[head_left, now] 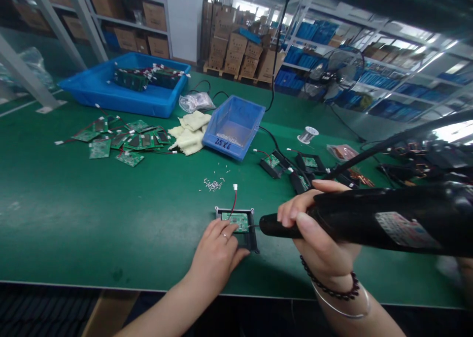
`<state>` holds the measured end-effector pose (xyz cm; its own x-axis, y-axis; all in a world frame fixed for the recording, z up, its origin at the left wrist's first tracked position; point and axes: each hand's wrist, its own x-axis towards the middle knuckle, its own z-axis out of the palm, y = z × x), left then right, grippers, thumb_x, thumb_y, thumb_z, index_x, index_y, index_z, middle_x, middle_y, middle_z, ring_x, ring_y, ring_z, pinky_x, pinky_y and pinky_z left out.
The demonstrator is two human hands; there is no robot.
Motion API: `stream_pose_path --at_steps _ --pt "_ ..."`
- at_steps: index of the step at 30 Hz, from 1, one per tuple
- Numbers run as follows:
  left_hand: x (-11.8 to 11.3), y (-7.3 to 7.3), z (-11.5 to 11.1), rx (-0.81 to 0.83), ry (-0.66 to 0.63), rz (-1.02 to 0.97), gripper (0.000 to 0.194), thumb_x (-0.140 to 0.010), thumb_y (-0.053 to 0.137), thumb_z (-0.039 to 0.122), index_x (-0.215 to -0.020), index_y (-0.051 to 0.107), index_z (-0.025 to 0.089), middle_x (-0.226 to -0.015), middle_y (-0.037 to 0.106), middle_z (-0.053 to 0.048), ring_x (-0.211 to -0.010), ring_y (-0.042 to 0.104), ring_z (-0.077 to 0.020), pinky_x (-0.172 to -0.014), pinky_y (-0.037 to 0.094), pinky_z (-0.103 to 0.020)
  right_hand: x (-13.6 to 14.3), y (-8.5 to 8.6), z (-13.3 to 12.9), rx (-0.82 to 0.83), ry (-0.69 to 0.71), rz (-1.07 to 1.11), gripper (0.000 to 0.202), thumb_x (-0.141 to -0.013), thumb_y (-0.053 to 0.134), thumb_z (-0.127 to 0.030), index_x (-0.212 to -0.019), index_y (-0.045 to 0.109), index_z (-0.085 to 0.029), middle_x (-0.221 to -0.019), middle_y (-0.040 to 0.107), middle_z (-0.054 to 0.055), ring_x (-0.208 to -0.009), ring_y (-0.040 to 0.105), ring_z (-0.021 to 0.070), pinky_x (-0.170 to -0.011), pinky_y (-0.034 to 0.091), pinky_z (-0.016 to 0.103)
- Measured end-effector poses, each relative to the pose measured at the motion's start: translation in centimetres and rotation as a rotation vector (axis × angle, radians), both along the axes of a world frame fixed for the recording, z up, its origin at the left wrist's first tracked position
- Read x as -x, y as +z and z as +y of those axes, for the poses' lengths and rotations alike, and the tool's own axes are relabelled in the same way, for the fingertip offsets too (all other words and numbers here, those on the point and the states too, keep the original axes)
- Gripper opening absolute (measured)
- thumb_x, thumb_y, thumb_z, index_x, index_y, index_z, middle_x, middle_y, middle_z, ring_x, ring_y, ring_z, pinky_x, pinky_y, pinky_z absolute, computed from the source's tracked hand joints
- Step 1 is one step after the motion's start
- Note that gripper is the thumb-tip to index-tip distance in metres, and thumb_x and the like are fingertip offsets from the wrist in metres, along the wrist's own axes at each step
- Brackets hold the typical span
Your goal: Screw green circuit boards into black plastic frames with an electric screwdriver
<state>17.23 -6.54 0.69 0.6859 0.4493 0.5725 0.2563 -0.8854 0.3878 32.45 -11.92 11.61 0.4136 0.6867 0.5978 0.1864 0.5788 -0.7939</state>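
Observation:
My right hand is wrapped around a black electric screwdriver, held almost level. Its thin bit points left and reaches the right edge of a green circuit board. That board sits inside a black plastic case on the bench. My left hand grips the case, with fingertips pressed on the board and the thumb by the near right side. A red lead rises from the board to a white connector. The bit's exact contact point is too small to make out.
Loose screws lie beyond the case. Behind are a blue screw bin, yellowish cloths and a large blue tray. Several boards lie left; cases with boards and a solder spool stand right.

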Motion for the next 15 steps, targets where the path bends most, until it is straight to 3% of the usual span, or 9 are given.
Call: stream_pose_path --at_steps 7,11,15 --pt "-0.1 0.1 0.0 0.008 0.005 -0.004 0.021 -0.085 0.076 0.027 -0.073 0.063 0.016 -0.102 0.075 -0.009 -0.097 0.070 -0.0274 -0.092 0.058 -0.048 -0.1 -0.4 0.4 0.038 0.015 -0.005 0.030 -0.089 0.065 -0.013 -0.114 0.056 -0.027 -0.070 0.060 -0.007 -0.056 0.058 0.0130 -0.055 0.051 0.030" --pt "-0.1 0.0 0.0 0.011 0.007 0.017 0.021 -0.085 0.076 0.028 -0.074 0.063 0.016 -0.101 0.075 -0.010 -0.097 0.069 -0.0277 -0.091 0.058 -0.049 -0.2 -0.9 0.6 0.082 -0.048 -0.075 0.026 -0.086 0.068 -0.015 -0.105 0.055 -0.027 -0.069 0.057 -0.006 -0.056 0.057 0.0140 -0.055 0.049 0.031" --pt "-0.3 -0.2 0.1 -0.017 -0.002 0.043 0.020 -0.087 0.074 0.028 -0.075 0.063 0.016 -0.101 0.075 -0.011 -0.097 0.069 -0.0279 -0.090 0.057 -0.050 -0.4 -1.5 1.2 0.084 0.013 -0.082 0.030 -0.087 0.065 -0.015 -0.112 0.055 -0.027 -0.069 0.056 -0.007 -0.052 0.053 0.0123 -0.052 0.047 0.029"
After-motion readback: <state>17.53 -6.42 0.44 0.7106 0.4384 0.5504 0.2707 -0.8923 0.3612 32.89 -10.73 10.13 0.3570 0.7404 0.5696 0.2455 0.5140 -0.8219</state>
